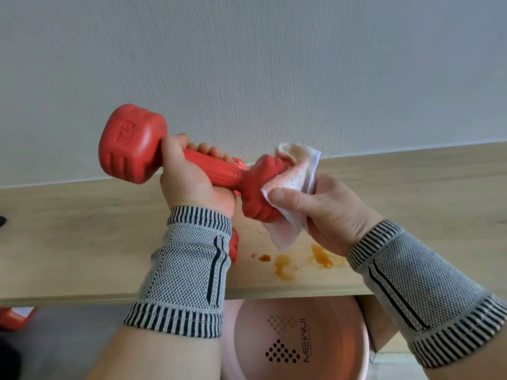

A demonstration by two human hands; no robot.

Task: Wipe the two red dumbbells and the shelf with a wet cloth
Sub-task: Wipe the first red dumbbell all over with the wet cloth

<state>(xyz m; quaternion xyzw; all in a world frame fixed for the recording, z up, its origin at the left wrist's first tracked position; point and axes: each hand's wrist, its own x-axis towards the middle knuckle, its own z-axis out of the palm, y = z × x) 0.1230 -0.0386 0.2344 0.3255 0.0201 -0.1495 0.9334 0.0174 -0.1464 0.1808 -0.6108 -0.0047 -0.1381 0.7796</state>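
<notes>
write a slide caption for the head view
Left hand grips a red plastic dumbbell while right hand wipes its end with a stained white cloth above the stained wooden shelf.

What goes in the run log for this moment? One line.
left hand grips red dumbbell | right hand wipes its end with cloth | orange stains on shelf

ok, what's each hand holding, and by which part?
Left hand grips the red dumbbell by its handle. Right hand pinches the white cloth against the dumbbell's near head.
</notes>
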